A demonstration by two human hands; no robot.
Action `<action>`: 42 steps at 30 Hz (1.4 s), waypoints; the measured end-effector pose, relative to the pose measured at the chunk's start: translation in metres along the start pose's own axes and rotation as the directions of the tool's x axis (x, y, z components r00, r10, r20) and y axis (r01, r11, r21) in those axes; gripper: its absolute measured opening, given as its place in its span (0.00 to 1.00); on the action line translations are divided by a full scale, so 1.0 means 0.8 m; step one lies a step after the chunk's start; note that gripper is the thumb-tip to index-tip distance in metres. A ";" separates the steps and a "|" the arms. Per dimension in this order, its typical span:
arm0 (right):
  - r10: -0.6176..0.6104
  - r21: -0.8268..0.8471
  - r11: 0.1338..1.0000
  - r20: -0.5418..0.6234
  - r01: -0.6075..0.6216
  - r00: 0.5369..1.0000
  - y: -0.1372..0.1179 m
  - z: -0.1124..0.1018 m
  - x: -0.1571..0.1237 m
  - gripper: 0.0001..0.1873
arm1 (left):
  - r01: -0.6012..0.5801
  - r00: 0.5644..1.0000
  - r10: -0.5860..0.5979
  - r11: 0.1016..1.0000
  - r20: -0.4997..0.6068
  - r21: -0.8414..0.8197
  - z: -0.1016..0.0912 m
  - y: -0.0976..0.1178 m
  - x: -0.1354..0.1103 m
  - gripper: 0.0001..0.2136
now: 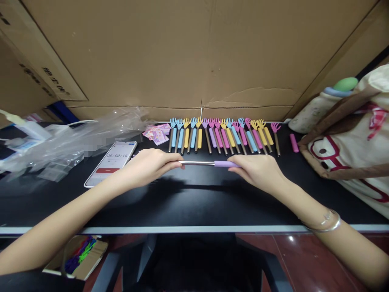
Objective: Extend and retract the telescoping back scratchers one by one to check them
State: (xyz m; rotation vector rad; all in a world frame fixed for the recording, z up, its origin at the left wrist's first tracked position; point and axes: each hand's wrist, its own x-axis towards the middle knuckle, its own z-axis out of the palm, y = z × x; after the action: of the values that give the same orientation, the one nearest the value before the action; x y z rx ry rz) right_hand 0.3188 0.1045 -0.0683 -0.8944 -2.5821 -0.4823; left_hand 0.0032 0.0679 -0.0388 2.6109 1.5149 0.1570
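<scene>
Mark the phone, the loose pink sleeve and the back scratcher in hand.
phone [111, 162], head view, middle of its screen.
loose pink sleeve [293, 142], head view, its middle.
purple-handled back scratcher [223, 164], head view, the purple grip.

Back scratcher [209, 163], bare steel rod, lilac grip (right end), held level, crosswise, head hidden

Open table [194, 202] in front, crowded at back and sides.
The table lies bare from its near edge up to the rod [197, 163] across the middle. Behind that, a row of scratchers [221, 138] lines the cardboard wall [194, 61]; phone [111, 162] and plastic wrap [75, 138] fill the left, a bag [349, 142] the right, a pink sleeve [293, 142] just beside it.
</scene>
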 end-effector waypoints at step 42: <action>-0.087 -0.031 0.995 0.092 0.090 0.992 0.017 -0.002 0.020 0.26 | -0.075 0.991 0.091 0.985 -0.094 0.158 0.000 -0.007 -0.008 0.14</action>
State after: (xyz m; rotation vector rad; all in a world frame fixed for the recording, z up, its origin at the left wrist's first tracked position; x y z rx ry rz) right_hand 0.3161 0.1219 -0.0573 -0.8331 -2.7128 -0.5243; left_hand -0.0047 0.0650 -0.0400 2.8296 1.5061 0.1893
